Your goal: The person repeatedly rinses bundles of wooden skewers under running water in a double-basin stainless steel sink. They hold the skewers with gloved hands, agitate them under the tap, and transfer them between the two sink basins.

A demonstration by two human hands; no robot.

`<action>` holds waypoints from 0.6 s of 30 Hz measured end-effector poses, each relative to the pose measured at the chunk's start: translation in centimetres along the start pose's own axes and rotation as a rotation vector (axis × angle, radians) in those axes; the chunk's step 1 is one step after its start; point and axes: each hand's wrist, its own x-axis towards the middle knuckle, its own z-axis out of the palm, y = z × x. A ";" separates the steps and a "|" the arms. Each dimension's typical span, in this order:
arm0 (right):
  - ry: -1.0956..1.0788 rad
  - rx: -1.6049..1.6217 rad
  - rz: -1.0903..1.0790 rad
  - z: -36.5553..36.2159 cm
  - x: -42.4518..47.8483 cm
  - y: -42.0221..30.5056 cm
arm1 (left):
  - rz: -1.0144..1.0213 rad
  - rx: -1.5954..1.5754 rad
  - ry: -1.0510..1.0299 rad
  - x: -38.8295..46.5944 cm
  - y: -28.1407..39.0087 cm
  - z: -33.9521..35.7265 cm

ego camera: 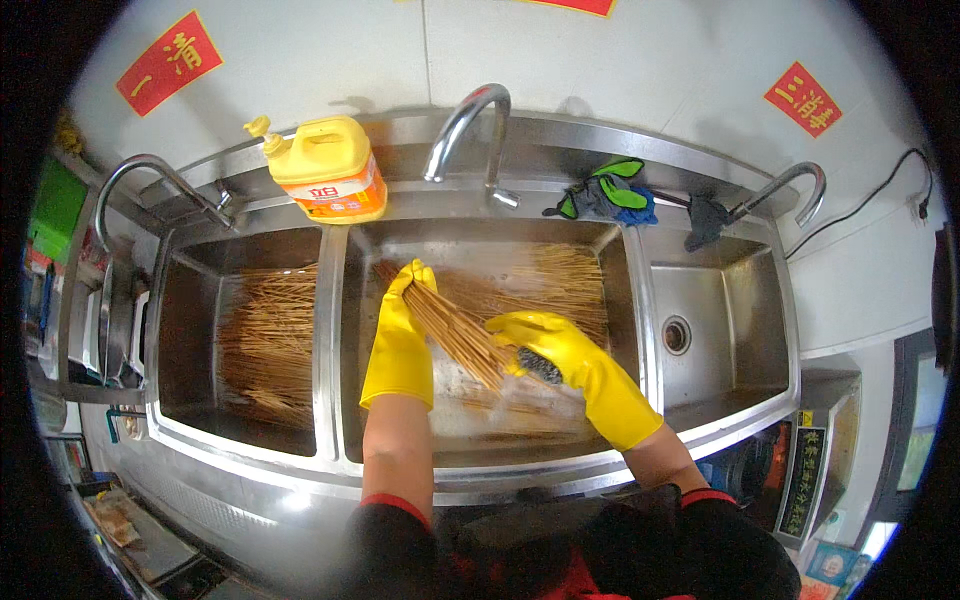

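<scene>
Over the middle basin of a stainless-steel sink (331,337), my left hand (401,322), in a yellow rubber glove, grips a bundle of thin wooden sticks (454,326) near its upper left end. The bundle slants down to the right. My right hand (562,349), gloved alike, holds a dark grey scouring pad (538,364) beside the bundle's lower end; its fingers are curled and partly hidden. More loose sticks (566,285) lie in the water of this basin. The left basin holds a large heap of similar sticks (277,337).
A yellow detergent jug with a pump (330,169) stands on the back ledge. Curved metal faucets (480,97) rise behind the basins. Grey, green and blue gloves or cloths (611,195) lie at the back right. The right basin shows a drain (676,335).
</scene>
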 end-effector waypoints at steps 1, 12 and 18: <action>0.035 0.038 0.011 -0.7 -0.2 0.1 | -0.016 0.008 -0.002 -0.7 -0.3 0.1; 0.072 -1.098 -0.038 0.2 -1.1 -3.2 | -0.137 0.493 -0.230 -11.9 -8.3 3.2; 0.054 -1.258 -0.256 -2.8 -1.8 -1.4 | -0.196 0.495 -0.253 -10.8 -11.7 4.6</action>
